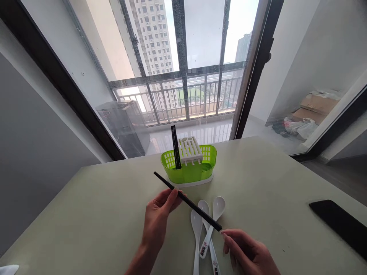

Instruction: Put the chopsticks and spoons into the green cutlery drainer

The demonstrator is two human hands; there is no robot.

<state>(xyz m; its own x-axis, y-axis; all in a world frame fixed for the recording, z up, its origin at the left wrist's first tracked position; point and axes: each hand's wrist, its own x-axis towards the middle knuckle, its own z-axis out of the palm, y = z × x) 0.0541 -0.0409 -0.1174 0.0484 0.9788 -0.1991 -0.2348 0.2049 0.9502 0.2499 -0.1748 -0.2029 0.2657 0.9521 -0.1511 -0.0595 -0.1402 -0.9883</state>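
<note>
**Left hand pinches one black chopstick above the desk**

Left hand (159,214) holds a black chopstick (187,201) between thumb and fingertips, at about one third of its length from the far end. The stick is in the air above the pale desk (94,217), tilted, with its far end pointing up and left. Its near end comes down almost to the right hand (249,255). This hand has loosely curled fingers and holds nothing; whether a fingertip touches the stick end, I cannot tell.

Under the stick lie three white spoons (207,233), their handles crossing. Behind them stands a green cutlery holder (191,167) with a white insert, and two more black chopsticks (175,147) stand upright in its left part. A dark phone (341,225) lies far to the right.

The chopstick looks thin, stiff and light, with a smooth surface that may slip. I judge a pinch near the middle keeps it balanced; a grip at one end lets it swing.
</note>
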